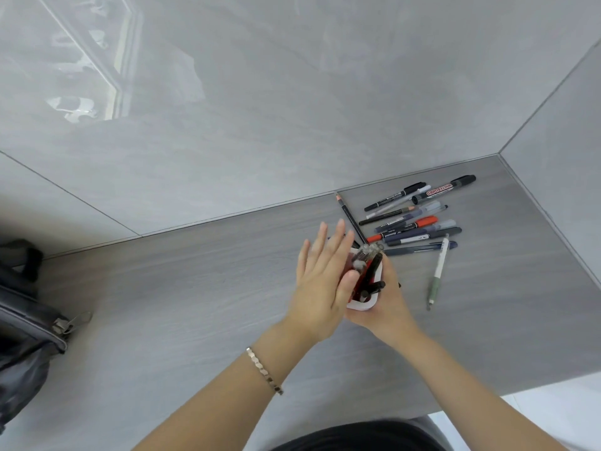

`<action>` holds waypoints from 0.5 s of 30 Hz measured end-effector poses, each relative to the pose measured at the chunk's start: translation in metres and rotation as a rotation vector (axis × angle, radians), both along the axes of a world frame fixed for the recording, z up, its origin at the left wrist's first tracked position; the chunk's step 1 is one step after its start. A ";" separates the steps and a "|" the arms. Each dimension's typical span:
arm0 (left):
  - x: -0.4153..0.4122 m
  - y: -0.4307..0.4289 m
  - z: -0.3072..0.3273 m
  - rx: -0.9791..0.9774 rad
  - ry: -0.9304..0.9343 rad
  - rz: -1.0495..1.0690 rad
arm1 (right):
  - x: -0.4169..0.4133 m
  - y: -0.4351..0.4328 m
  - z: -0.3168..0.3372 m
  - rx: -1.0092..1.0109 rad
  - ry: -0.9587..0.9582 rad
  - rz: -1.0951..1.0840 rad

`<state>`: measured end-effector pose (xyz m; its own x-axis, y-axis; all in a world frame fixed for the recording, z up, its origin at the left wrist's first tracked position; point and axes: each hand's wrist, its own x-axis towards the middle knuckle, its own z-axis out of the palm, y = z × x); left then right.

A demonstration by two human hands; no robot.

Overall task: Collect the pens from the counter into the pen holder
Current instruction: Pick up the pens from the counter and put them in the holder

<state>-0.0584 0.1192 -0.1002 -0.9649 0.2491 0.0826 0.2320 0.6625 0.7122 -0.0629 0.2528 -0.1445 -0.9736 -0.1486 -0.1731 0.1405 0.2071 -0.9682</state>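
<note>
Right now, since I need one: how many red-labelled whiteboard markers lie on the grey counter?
1: the black-capped whiteboard marker, at the pile's far end by the wall. Others may hide under pens.

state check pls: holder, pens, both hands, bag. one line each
pen holder: upright on counter, partly filled
pens in holder: standing, leaning
loose pens: lying in a pile near the wall
green-grip pen: lying apart from pile
left hand: open, flat against holder
right hand: wrapped around holder
black bag: at left edge; open or closed unclear
</note>
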 end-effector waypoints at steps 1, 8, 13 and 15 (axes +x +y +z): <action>-0.008 -0.002 0.004 -0.039 -0.038 -0.032 | 0.000 0.000 -0.002 0.006 0.003 0.001; -0.023 -0.039 0.016 0.172 -0.397 -0.182 | -0.002 0.008 0.001 0.140 -0.065 0.137; -0.014 -0.033 0.005 0.068 -0.446 -0.113 | -0.006 0.055 0.011 0.706 0.023 0.091; -0.014 -0.026 0.005 0.138 -0.442 -0.081 | -0.012 0.072 0.012 0.748 -0.073 -0.165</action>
